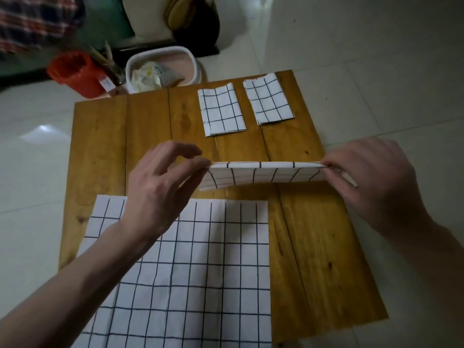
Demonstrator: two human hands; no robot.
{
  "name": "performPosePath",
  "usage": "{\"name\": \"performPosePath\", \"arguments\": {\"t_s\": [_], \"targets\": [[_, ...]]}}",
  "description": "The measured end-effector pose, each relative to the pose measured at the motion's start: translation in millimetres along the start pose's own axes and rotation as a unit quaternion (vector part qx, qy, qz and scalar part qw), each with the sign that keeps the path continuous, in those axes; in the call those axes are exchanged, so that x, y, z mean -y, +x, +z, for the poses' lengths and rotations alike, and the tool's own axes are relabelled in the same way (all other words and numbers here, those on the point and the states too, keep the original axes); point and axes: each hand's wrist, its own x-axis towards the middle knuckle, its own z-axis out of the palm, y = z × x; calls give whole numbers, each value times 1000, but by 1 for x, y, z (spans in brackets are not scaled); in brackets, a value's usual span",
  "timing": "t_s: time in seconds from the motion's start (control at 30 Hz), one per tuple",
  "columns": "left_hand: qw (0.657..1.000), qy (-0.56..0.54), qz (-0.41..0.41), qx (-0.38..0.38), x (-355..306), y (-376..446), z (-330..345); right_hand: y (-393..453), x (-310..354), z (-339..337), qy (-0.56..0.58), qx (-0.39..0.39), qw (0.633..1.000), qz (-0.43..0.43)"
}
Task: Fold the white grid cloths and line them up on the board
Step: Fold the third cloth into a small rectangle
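Half-folded grid cloth (263, 175) held above the board's (100, 151) middle, left hand (160, 194) and right hand (371, 182) each with grip pinched on an end. Two folded cloths (222, 111) (268, 100) lie far right; unfolded cloth (195, 272) near left.

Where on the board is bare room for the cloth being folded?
Bare wood on the board left of the two folded cloths, and right of the flat cloth. The far right corner is crowded.
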Motion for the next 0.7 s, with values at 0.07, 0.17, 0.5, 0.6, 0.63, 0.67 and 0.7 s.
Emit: {"name": "performPosePath", "arguments": {"t_s": [0.07,0.17,0.5,0.6,0.63,0.67,0.7], "targets": [[1000,-7,8,11,-2,-10,1,-10,5,-1,-4,0,1000,-3],[999,-17,8,35,-7,-36,9,-37,14,7,12,35,999,-3],[970,-11,-12,244,-33,-135,50,-153,66,80,73,187,974,104],[958,3,-26,286,-40,-152,58,-177,79,92,93,207,966,128],[954,8,-33,297,-41,-157,59,-182,81,93,91,204,965,135],[952,13,-38,304,-43,-160,59,-185,84,93,85,202,965,143],[950,18,-39,309,-43,-163,59,-189,86,93,76,201,965,150]]}}
